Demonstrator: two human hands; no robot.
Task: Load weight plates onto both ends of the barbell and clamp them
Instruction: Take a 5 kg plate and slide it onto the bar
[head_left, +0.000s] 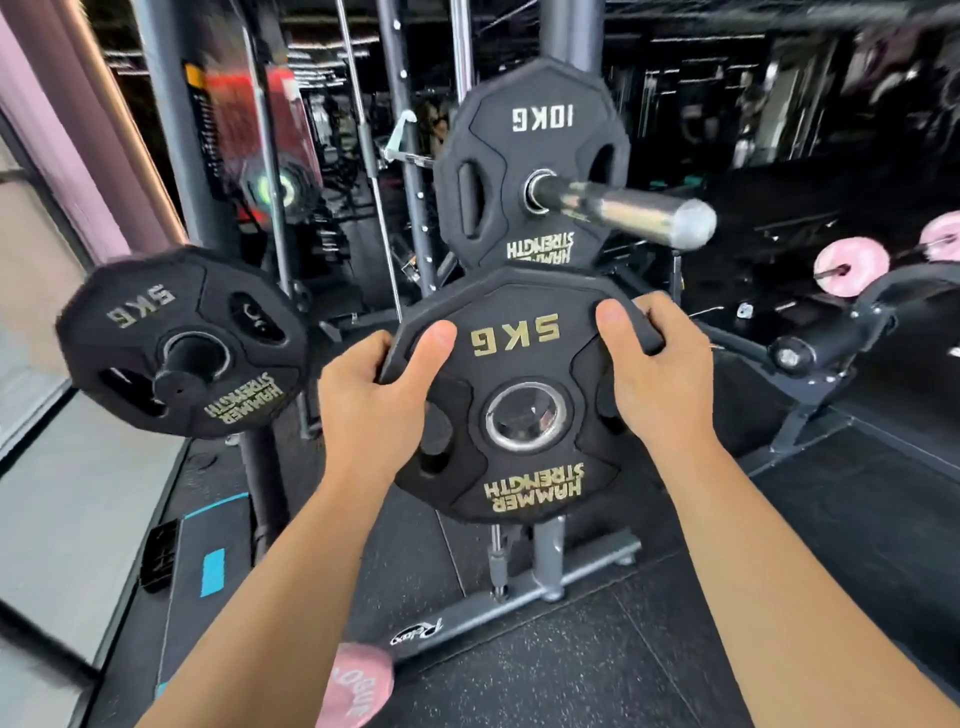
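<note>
I hold a black 5 kg plate (519, 415) upright in front of me, below the bar's end. My left hand (374, 400) grips its left rim and my right hand (654, 374) grips its upper right rim, thumbs on the face. Above it a black 10 kg plate (530, 156) sits on the steel barbell sleeve (623, 210), whose bare end points toward me and to the right. The plate's lettering reads mirrored. No clamp is visible.
Another 5 kg plate (182, 343) hangs on a storage peg at the left of the grey rack upright (171, 130). The rack's base bar (519, 597) crosses the rubber floor below. Pink plates (852, 265) and a padded bench (857, 332) stand at the right.
</note>
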